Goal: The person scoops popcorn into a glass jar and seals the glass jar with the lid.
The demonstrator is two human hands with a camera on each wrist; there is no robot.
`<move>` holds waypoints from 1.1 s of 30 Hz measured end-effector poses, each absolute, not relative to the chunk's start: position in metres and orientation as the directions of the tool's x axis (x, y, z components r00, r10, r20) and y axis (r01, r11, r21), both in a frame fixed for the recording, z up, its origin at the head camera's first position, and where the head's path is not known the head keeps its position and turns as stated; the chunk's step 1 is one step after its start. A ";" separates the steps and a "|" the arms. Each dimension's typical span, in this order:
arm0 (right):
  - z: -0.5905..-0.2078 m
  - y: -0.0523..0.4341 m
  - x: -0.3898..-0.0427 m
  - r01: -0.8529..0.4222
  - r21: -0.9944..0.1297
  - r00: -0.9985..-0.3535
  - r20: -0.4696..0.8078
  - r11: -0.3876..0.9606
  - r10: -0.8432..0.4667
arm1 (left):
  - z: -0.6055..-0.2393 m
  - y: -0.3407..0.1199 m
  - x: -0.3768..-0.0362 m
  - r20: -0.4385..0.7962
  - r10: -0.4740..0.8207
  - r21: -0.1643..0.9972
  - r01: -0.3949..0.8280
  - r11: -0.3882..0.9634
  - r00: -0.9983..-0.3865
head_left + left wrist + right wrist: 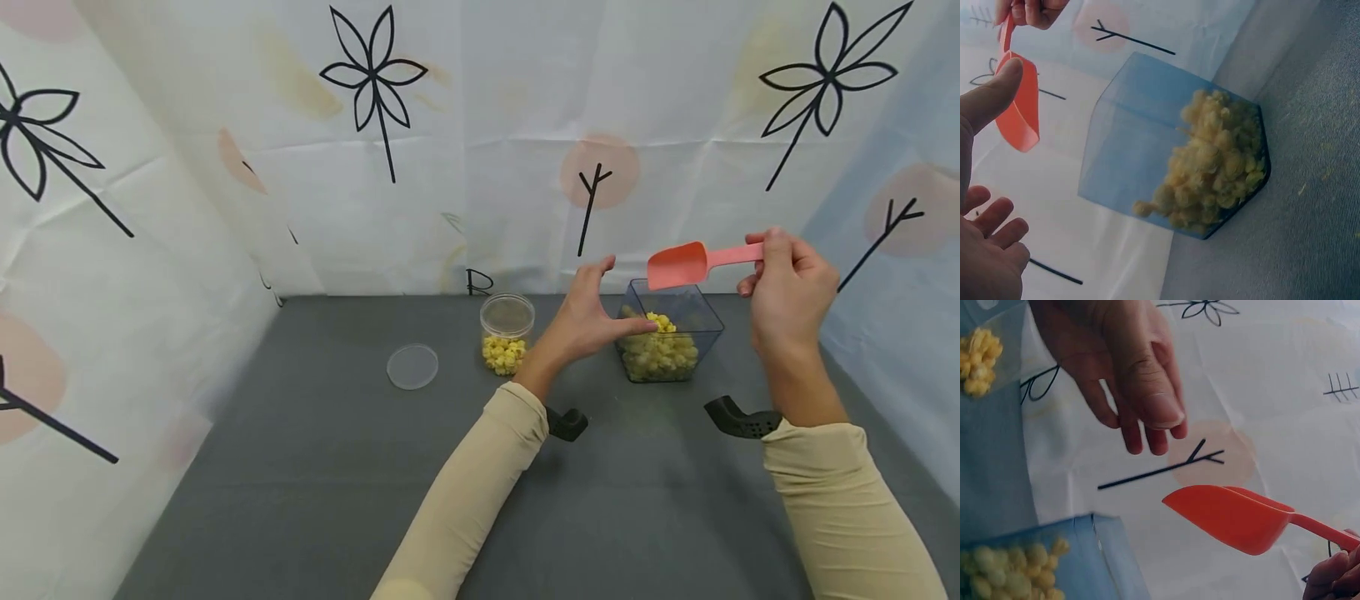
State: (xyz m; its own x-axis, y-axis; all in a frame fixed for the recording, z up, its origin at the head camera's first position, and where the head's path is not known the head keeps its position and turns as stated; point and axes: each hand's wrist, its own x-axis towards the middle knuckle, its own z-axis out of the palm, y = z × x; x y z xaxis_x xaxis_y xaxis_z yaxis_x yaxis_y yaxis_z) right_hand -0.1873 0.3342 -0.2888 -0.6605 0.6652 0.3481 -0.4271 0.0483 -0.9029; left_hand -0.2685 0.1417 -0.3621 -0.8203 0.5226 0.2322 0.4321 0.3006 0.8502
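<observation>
My right hand (767,257) pinches the handle of a coral plastic scoop (678,265), holding it level and empty above a clear square container (667,346) partly filled with yellow puffed pieces. My left hand (615,297) is open just left of that container, thumb raised toward the scoop and fingers reaching its near left wall; I cannot tell if they touch. The left wrist view shows the container (1166,156), the scoop (1019,109) and my open left hand (985,165). In the right wrist view, the scoop (1235,515) hangs over the container's corner (1054,562).
A small round clear jar (507,332) with yellow pieces at its bottom stands open to the left of my left hand. Its clear lid (412,367) lies flat further left on the grey table (337,500). Printed fabric walls (187,208) close in the back and both sides.
</observation>
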 end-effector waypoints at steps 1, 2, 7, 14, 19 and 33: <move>-0.290 0.337 -0.188 -0.391 -0.913 -0.650 0.362 0.114 0.668 | -0.362 0.146 -0.269 0.229 0.529 0.851 0.432 0.299 -0.817; -0.291 0.339 -0.188 -0.353 -0.917 -0.637 0.381 0.186 0.671 | -0.362 0.151 -0.270 0.224 0.535 0.852 0.430 0.298 -0.815; -0.301 0.348 -0.191 -0.083 -0.848 -0.602 0.462 0.524 0.651 | -0.365 0.172 -0.276 0.203 0.561 0.832 0.443 0.334 -0.803; -0.310 0.348 -0.193 -0.018 -0.751 -0.619 0.527 0.660 0.582 | -0.372 0.184 -0.280 0.165 0.546 0.810 0.428 0.400 -0.822; -0.313 0.346 -0.193 -0.036 -0.720 -0.643 0.547 0.693 0.536 | -0.377 0.189 -0.281 0.158 0.530 0.820 0.410 0.400 -0.833; -0.319 0.344 -0.197 -0.040 -0.580 -0.672 0.618 0.814 0.407 | -0.390 0.206 -0.285 0.160 0.556 0.829 0.416 0.372 -0.816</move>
